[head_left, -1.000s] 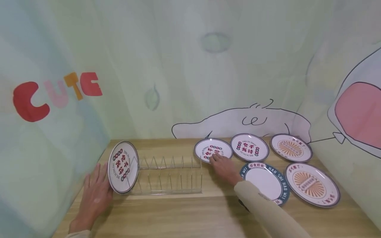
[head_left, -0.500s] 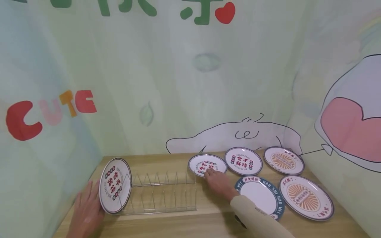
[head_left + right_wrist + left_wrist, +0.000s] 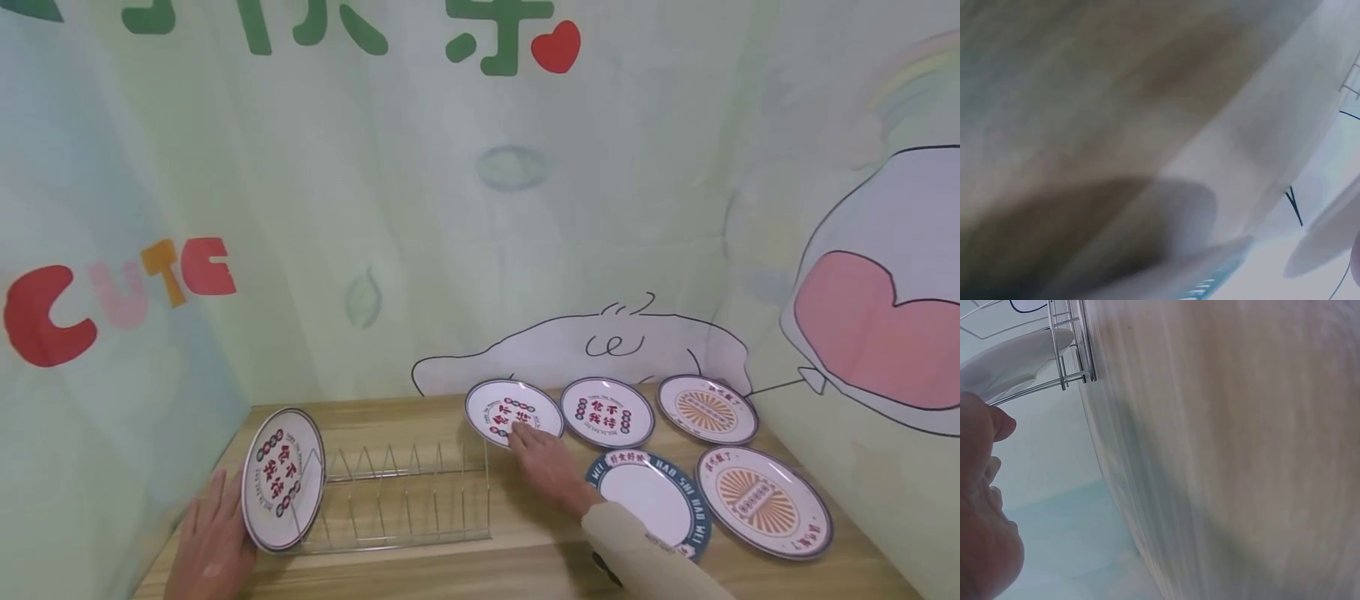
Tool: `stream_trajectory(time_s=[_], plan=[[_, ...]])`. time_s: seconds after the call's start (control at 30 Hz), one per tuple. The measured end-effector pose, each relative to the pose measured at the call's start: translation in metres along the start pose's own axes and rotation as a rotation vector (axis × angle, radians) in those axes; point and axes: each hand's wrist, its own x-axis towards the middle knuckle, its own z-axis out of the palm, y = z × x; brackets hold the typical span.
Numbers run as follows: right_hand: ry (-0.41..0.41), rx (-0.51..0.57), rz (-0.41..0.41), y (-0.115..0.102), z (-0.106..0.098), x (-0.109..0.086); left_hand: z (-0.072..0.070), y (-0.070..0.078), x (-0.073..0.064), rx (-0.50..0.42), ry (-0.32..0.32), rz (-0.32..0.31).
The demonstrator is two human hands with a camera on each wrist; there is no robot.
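Item: plate [image 3: 506,408], round, white with a blue rim and red characters; centre of the frame, below mid-height, just beyond the right end of the rack [image 3: 408,473]. Change against half a second ago: its far rim stands higher beside its neighbour [image 3: 607,412], and its face shows rounder. I judge that I have begun to lift it; it is not in the rack.

Bearing: face up, tipped somewhat towards me. Being round, it has no true long axis; as seen, the oval runs left to right, dipping slightly to the right, while the print climbs to the right.

Item: my right hand [image 3: 551,471]. Fingers lie together over the near rim, apparently pinching it; my thumb is hidden in the head view.

Item: my left hand [image 3: 212,533], lower left of the frame, holding nothing; fingers extended, slightly apart, alongside the racked plate [image 3: 281,479]. Whether they touch it, I cannot tell. Little changed there.

Item: racked plate, at the rack's left end, on edge, face turned rightward, long axis near upright, top leaning slightly right.
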Motion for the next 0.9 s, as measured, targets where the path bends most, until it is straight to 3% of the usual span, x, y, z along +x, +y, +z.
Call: stream_trajectory(time_s=[0.1, 0.17, 0.43, 0.53, 0.7, 0.9], plan=[[0.146, 0.043, -0.029, 0.000, -0.003, 0.004, 0.000, -0.001, -0.002, -0.005, 0.002, 0.006], [0.200, 0.063, -0.051, 0.000, -0.007, 0.008, 0.000, -0.001, -0.002, -0.008, -0.006, 0.001], [0.214, 0.074, -0.111, -0.013, -0.035, 0.031, -0.005, 0.006, 0.000, 0.023, -0.067, -0.034], [0.251, 0.082, -0.133, -0.025, -0.046, 0.042, -0.006, 0.008, 0.001, 0.029, -0.041, 0.018], [0.392, 0.138, -0.163, -0.050, -0.060, 0.062, -0.008, 0.014, 0.002, 0.001, 0.021, 0.117], [0.501, 0.259, -0.103, -0.077, -0.075, 0.080, -0.007, 0.030, 0.008, 0.005, 0.064, 0.205]])
